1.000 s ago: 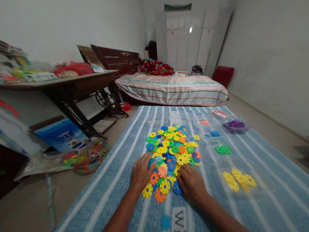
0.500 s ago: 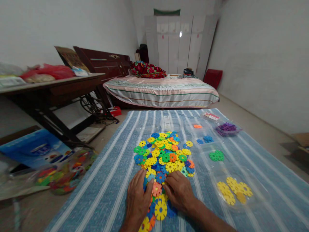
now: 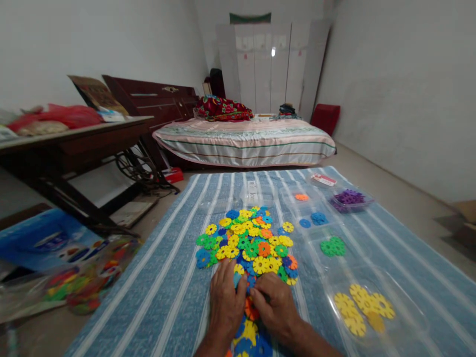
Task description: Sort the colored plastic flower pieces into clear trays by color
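Observation:
A loose pile of flower-shaped plastic discs (image 3: 243, 230) in yellow, blue, green and orange lies on the striped cloth, running down between my hands. My left hand (image 3: 227, 295) rests on the pile's near left side, fingers stretched forward and thumb apart. Opposite it, my right hand (image 3: 277, 302) has its fingers curled and its thumb against the index finger; whatever they pinch is hidden. Under the right thumb shows an orange disc (image 3: 251, 310). More yellow and blue discs (image 3: 247, 337) lie between my wrists.
Along the right stand clear plastic trays with yellow discs (image 3: 366, 307), green discs (image 3: 332, 246), blue discs (image 3: 318, 218), an orange disc (image 3: 301, 197) and purple pieces (image 3: 348, 198). Another clear container (image 3: 219, 202) sits at the back. Beyond are a bed (image 3: 245, 144) and a sewing-machine table (image 3: 74, 136).
My hands have come closer together, the left one shifting right. My right fingers are more curled. The salmon disc between the hands no longer shows; the view has shifted slightly.

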Tool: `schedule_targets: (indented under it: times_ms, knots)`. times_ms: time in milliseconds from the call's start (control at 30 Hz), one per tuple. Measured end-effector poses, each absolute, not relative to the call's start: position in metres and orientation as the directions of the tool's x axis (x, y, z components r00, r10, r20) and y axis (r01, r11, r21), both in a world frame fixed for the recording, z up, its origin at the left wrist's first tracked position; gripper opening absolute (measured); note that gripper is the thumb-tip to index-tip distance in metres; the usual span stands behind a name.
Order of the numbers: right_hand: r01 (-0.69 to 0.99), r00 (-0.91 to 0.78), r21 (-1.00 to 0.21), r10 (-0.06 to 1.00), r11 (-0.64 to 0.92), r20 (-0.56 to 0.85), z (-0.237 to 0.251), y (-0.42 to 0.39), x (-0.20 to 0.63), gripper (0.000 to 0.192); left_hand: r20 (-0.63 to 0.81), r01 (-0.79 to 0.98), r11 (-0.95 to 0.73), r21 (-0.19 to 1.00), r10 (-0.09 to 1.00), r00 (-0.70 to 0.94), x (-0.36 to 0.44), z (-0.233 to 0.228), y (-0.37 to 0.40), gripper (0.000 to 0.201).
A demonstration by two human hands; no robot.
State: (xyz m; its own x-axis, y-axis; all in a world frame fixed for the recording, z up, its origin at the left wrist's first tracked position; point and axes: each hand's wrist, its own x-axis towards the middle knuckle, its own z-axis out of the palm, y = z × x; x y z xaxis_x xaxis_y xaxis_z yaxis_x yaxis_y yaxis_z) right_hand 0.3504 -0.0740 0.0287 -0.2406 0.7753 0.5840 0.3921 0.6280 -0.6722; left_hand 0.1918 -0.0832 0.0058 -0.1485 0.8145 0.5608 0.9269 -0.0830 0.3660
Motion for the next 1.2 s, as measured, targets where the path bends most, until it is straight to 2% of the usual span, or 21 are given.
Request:
schedule_targets:
  times_ms: [200, 300, 400, 500, 567, 667, 733, 833, 967, 1200]
  knots:
    - [0.362, -0.225, -0.716, 0.801, 0.597, 0.555, 0.030, -0.076, 0.354, 0.030, 0.504, 0.900, -0.179, 0.398, 0.862, -0.052, 0.191, 0.026, -0.086, 0.038]
    - [0.342, -0.239, -0.734, 0.810, 0.587, 0.536, 0.033, -0.078, 0.356, 0.031, 0.496, 0.912, -0.188, 0.365, 0.868, -0.019, 0.179, 0.035, -0.109, 0.043]
    - [0.346, -0.232, -0.751, 0.827, 0.562, 0.512, 0.035, -0.079, 0.357, 0.033, 0.534, 0.944, -0.212, 0.252, 0.844, 0.047, 0.158, 0.031, -0.147, 0.057]
    - [0.362, -0.240, -0.759, 0.841, 0.542, 0.486, 0.034, -0.080, 0.357, 0.035, 0.545, 0.943, -0.317, 0.101, 0.811, 0.214, 0.136, 0.012, -0.184, 0.076]
    - [0.369, -0.246, -0.760, 0.844, 0.536, 0.476, 0.034, -0.080, 0.357, 0.036, 0.522, 0.933, -0.360, -0.007, 0.795, 0.310, 0.129, -0.003, -0.202, 0.073]
    - [0.377, -0.255, -0.757, 0.846, 0.533, 0.469, 0.036, -0.081, 0.358, 0.037, 0.485, 0.947, -0.308, -0.088, 0.817, 0.311, 0.134, -0.015, -0.212, 0.067]
    - [0.377, -0.261, -0.756, 0.845, 0.534, 0.467, 0.038, -0.082, 0.359, 0.037, 0.480, 0.944, -0.318, -0.090, 0.817, 0.320, 0.146, -0.012, -0.210, 0.076]
    - [0.369, -0.267, -0.764, 0.848, 0.530, 0.459, 0.040, -0.082, 0.360, 0.037, 0.479, 0.940, -0.340, -0.032, 0.820, 0.313, 0.166, 0.004, -0.199, 0.087]
    - [0.355, -0.274, -0.776, 0.852, 0.521, 0.446, 0.040, -0.082, 0.360, 0.039, 0.449, 0.958, -0.285, 0.030, 0.860, 0.242, 0.189, 0.024, -0.182, 0.077]
    - [0.348, -0.258, -0.789, 0.861, 0.506, 0.439, 0.039, -0.083, 0.359, 0.039, 0.453, 0.951, -0.308, 0.025, 0.852, 0.264, 0.209, 0.025, -0.152, 0.068]
